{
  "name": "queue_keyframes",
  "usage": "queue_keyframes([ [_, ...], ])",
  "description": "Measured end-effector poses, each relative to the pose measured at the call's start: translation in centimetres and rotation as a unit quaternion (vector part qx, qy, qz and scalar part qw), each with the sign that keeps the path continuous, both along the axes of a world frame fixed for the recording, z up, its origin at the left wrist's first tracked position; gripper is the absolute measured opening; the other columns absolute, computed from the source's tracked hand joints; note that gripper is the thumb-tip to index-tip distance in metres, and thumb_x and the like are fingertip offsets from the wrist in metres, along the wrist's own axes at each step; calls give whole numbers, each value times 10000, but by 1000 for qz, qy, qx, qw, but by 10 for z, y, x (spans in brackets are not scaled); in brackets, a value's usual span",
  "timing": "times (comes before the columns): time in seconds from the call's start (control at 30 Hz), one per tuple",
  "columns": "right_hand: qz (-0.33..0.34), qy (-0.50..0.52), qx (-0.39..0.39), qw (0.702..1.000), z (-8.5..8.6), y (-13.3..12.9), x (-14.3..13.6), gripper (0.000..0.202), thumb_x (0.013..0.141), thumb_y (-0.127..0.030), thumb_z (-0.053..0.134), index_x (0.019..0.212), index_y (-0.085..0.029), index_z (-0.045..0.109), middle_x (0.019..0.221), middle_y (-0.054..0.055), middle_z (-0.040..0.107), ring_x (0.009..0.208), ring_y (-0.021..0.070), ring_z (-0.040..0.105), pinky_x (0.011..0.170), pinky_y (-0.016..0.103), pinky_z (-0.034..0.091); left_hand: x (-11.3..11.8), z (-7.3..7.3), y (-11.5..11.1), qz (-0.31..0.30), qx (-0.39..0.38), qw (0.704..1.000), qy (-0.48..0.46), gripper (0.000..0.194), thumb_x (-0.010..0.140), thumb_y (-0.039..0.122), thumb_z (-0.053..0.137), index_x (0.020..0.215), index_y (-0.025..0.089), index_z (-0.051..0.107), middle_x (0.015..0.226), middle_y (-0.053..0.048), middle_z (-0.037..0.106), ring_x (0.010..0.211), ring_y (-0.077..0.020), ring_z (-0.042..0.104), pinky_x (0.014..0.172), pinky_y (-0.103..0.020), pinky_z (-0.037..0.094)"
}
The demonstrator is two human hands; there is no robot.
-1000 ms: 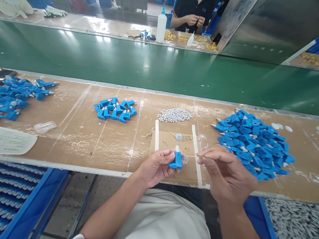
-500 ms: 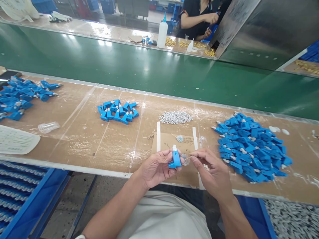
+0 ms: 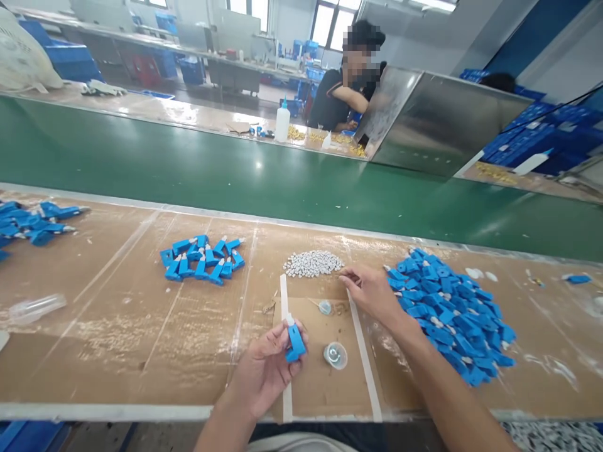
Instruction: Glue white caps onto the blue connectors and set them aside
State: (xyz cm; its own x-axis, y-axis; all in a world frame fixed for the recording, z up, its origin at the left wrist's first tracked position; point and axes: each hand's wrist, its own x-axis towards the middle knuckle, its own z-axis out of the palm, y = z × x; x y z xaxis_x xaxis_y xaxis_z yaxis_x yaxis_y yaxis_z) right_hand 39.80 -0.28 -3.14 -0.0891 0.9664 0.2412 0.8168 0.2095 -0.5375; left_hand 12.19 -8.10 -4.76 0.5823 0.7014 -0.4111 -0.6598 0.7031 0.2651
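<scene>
My left hand (image 3: 264,367) is closed around a blue plastic part (image 3: 296,344) with a white tip pointing up and away from me. My right hand (image 3: 374,292) reaches out to the right edge of a pile of small grey-white pieces (image 3: 313,263). Its thumb and fingertips are drawn together there, and whatever they grip is too small to tell. Between the hands a small clear cup (image 3: 335,356) with clear contents stands on a cardboard sheet (image 3: 325,395). Behind it lies a small round dish (image 3: 325,307) with a thin stick at its left.
A large heap of blue parts (image 3: 452,307) lies right of my right arm. A smaller group (image 3: 202,257) lies to the left, with more (image 3: 38,223) at the far left near a clear plastic tube (image 3: 38,309). Beyond runs a green belt (image 3: 188,169); a person (image 3: 339,100) works across it.
My right hand has left the small cup and the thin stick it held, moving forward to the grey-white pile. The left hand still holds the blue part. The camera view has tilted up.
</scene>
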Motion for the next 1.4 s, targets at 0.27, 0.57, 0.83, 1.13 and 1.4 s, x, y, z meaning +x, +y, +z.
queue_keyframes([
  [0.27,66,-32,2,997,-16,29,-7,196,967,-230,521,922,-211,711,891,69,703,824,233,649,748,367,500,5,-2,-2,5,-4,1000,31,229,803,222,790,1009,130,752,923,-93,698,712,-121,632,647,-225,497],
  [0.57,83,-14,3,996,-11,33,-10,196,985,-297,549,1010,-232,731,864,37,680,740,193,644,681,335,529,8,-15,-1,-2,-25,999,45,290,755,254,837,1010,139,760,892,-92,688,679,-127,623,608,-237,470],
  [0.83,256,-59,32,964,8,77,-63,291,973,-418,605,1209,-308,737,1432,86,574,1352,291,481,1131,488,382,10,-17,-1,-3,3,999,42,278,775,263,817,1012,131,758,872,-91,684,671,-132,626,594,-238,465],
  [1.13,336,21,-8,942,-5,66,-51,241,999,-313,555,1052,-321,790,1138,20,784,1229,238,644,1157,529,368,11,-2,-5,19,-13,998,64,294,748,255,844,999,127,760,900,-82,696,681,-127,637,616,-241,492],
  [1.4,103,70,18,992,-1,62,12,425,1044,-451,399,1288,-249,683,1328,103,683,1291,267,588,1119,548,428,11,1,-3,10,-6,998,67,286,784,229,819,1035,112,752,899,-84,696,724,-127,636,635,-238,502],
])
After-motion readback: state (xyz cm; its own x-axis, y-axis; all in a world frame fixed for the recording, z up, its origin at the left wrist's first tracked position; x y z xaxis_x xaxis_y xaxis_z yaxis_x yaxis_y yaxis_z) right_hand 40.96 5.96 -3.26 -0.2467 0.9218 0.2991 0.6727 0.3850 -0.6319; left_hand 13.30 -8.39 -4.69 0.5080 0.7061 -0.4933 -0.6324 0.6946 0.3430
